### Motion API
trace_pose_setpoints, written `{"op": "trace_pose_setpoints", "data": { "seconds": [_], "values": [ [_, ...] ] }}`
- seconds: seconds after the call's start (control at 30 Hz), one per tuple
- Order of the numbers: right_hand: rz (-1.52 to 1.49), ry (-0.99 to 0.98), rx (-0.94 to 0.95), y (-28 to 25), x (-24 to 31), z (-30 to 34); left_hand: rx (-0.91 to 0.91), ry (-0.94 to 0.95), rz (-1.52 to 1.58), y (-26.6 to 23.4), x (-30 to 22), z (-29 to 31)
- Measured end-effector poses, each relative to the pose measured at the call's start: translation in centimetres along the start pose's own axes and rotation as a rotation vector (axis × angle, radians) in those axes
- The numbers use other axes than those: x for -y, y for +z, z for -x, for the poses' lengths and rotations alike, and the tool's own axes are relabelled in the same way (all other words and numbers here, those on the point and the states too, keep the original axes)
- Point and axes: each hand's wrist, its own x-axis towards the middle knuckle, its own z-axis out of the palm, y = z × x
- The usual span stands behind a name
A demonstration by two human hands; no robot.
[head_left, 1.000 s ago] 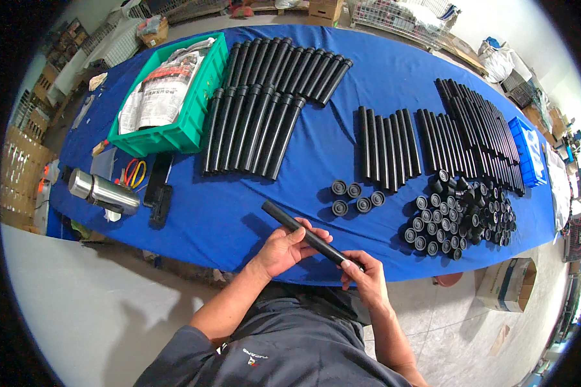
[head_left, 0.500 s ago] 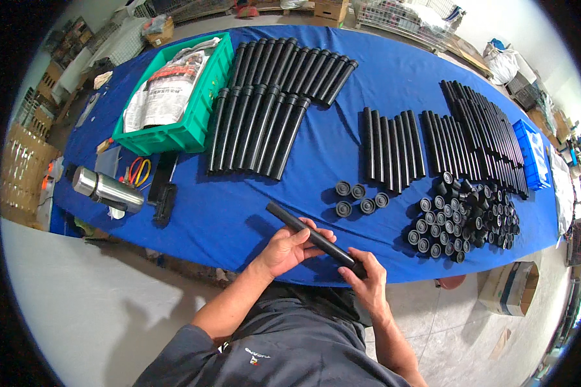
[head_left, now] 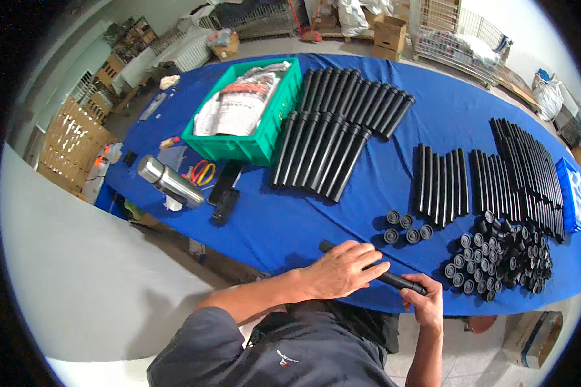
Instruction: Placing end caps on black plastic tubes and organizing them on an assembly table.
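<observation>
A black tube (head_left: 397, 280) lies slantwise in front of me at the table's near edge. My left hand (head_left: 343, 268) is laid over its middle from above, the fingers bent round it. At the tube's lower right end, a thicker collar or cap shows, and my right hand (head_left: 426, 302) grips there with thumb and fingers. The tube's far left end sticks out past my left hand. Just beyond the tube, several round black caps (head_left: 407, 227) stand apart from a larger heap of caps (head_left: 487, 258) to the right.
Plain black tubes (head_left: 441, 187) lie in rows at the right, near a blue bin (head_left: 572, 197). Tubes with thicker ends (head_left: 319, 155) lie beside a green crate (head_left: 235, 149) holding newspaper (head_left: 239, 106). A steel flask (head_left: 170, 182), scissors (head_left: 204, 173) and a black tool (head_left: 224, 206) lie left.
My left hand has turned from palm-up under the tube to palm-down over it. My right hand stays at the tube's end. The whole view has shifted, so the table appears lower and further right.
</observation>
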Motion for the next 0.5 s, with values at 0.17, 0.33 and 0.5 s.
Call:
{"op": "trace_pose_setpoints", "data": {
  "seconds": [0.17, 0.33, 0.5],
  "values": [
    [-0.092, -0.059, 0.011, 0.3, 0.7, 0.0, 0.24, 0.018, 0.02, 0.2, 2.1, -0.3],
    [0.166, -0.194, -0.138, -1.5, -1.5, -1.5, -0.064, -0.192, 0.085, -1.9, 9.9, -7.5],
    [0.482, -0.39, -0.242, -1.9, -3.7, -1.8, -0.169, -0.396, -0.255, -2.3, 21.1, -16.9]
  ]
}}
